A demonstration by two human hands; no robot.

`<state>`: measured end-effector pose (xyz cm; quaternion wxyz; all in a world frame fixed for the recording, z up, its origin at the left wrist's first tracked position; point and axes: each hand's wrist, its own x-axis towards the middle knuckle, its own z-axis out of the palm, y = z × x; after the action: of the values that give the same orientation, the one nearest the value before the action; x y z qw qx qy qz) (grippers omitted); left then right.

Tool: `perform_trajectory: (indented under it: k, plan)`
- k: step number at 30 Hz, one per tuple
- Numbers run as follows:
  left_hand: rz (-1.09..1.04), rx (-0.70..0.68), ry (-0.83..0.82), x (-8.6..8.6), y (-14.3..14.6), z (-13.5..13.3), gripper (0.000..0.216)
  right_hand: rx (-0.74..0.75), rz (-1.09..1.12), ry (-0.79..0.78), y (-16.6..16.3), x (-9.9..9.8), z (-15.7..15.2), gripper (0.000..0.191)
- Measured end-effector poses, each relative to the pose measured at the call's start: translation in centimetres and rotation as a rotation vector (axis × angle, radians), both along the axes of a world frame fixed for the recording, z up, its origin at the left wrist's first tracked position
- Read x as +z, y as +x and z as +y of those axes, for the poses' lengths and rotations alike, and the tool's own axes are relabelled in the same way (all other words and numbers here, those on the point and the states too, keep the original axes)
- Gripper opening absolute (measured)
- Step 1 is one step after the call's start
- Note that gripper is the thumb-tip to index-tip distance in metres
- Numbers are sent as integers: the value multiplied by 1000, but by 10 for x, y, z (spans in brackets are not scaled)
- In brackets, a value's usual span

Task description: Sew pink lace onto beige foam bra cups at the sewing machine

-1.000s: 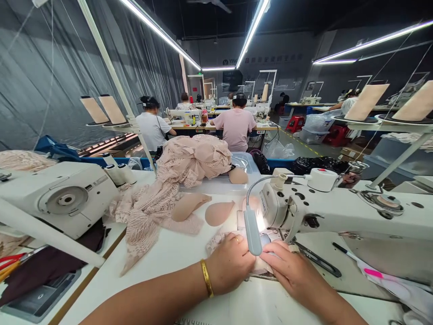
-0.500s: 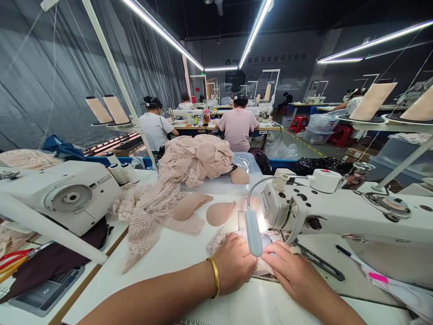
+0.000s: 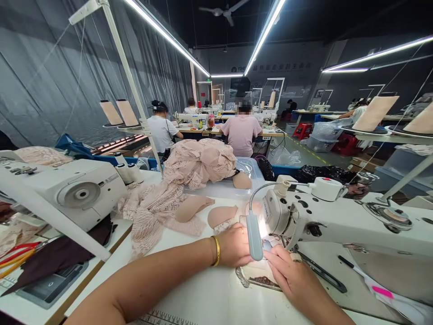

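Note:
My left hand (image 3: 235,247), with a gold bangle and a ring, lies on the white table beside the needle area of the sewing machine (image 3: 338,221), fingers curled onto a pink lace piece (image 3: 221,227). My right hand (image 3: 287,274) rests in front of the machine head, fingers pressed down by the metal needle plate (image 3: 257,276). The machine's small lamp (image 3: 253,234) hides the fingertips of both hands. Two beige foam cups (image 3: 221,215) lie just beyond my left hand.
A heap of pink lace garments (image 3: 199,162) spills from a clear bin (image 3: 246,164) at the back of the table. Another white machine (image 3: 71,192) stands to the left, with red-handled scissors (image 3: 15,255) near it. Other people sit sewing at tables further back.
Both hands have pushed forward toward the needle, and the lace piece has moved back under the machine head. The needle plate in front of my right hand now shows. The view tilted up slightly.

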<state>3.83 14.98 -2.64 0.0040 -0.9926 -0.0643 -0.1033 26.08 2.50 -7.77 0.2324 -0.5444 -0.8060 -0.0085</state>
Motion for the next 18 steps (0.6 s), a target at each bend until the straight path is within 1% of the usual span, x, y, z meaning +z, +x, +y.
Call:
perform_trajectory:
  k: [3,6,9,12,18]
  plan:
    - [-6,-45,11,0,1,11,12,-12,-12,-7,0,-5,1,41]
    - [-6,-63,-21,2,1,16,8,-4,-38,25,0,-2,2,42]
    - [6,-47,-65,5,-1,18,8,29,-72,64,-2,6,1,39]
    - [30,-29,-74,6,-1,20,10,80,-110,81,-3,13,-1,34]
    - [50,-13,-43,5,-1,25,13,91,-116,92,-5,17,-1,31]
